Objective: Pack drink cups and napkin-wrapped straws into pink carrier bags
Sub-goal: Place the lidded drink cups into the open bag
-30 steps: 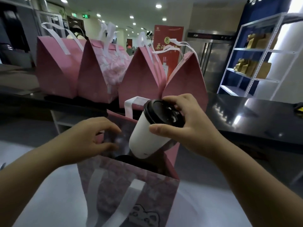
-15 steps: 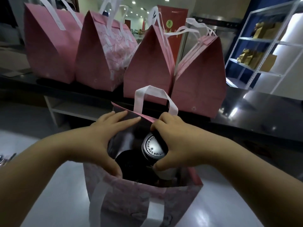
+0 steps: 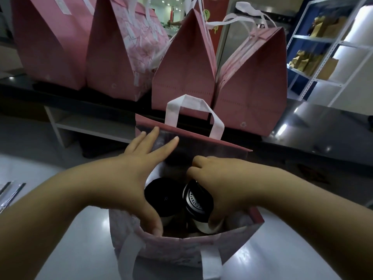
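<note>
One cup [image 3: 196, 202] tilted in pink bag [image 3: 181, 250], right hand [image 3: 222, 184] gripping it (left hand [image 3: 131, 174] spread).

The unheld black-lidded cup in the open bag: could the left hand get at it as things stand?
Probably yes. The left hand spreads the mouth of the open bag just above that cup, whose lid is uncovered. The right hand grips the other cup beside it, so space is tight.
</note>
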A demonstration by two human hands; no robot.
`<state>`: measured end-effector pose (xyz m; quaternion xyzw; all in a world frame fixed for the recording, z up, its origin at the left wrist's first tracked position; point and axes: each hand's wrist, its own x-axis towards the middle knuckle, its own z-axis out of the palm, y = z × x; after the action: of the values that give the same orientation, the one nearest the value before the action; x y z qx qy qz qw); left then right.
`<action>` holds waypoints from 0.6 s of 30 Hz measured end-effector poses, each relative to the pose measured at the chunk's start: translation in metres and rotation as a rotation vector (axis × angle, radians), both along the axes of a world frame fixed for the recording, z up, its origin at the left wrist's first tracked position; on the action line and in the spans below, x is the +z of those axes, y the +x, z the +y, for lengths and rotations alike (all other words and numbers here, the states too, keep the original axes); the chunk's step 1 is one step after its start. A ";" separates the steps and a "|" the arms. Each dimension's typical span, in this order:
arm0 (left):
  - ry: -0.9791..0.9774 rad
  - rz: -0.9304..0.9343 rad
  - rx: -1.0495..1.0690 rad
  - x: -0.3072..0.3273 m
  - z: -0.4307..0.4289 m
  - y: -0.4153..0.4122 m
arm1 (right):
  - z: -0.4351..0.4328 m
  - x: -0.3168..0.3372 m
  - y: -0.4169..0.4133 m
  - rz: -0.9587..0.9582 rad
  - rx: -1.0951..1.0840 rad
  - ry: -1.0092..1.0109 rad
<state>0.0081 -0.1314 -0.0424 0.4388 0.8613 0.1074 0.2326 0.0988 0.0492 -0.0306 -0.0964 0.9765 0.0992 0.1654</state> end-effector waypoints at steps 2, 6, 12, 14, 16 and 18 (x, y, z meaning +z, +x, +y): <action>0.006 0.004 -0.008 0.000 -0.001 0.001 | -0.001 -0.009 -0.006 -0.017 -0.003 0.026; -0.015 0.004 -0.013 0.002 -0.003 0.003 | -0.004 -0.021 -0.013 -0.056 -0.016 0.065; 0.053 -0.017 -0.025 -0.002 -0.010 -0.004 | -0.001 -0.018 -0.020 -0.023 -0.036 0.051; 0.063 -0.015 -0.023 -0.003 -0.011 -0.005 | 0.002 -0.019 -0.021 -0.020 -0.051 0.037; 0.062 -0.026 -0.019 -0.003 -0.010 -0.003 | 0.002 -0.023 -0.020 -0.033 -0.053 0.034; 0.060 -0.022 -0.021 -0.003 -0.009 -0.002 | 0.002 -0.026 -0.019 -0.047 -0.056 0.029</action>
<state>0.0059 -0.1399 -0.0452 0.4535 0.8504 0.1353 0.2301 0.0794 0.0513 -0.0565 -0.0688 0.9731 0.1065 0.1924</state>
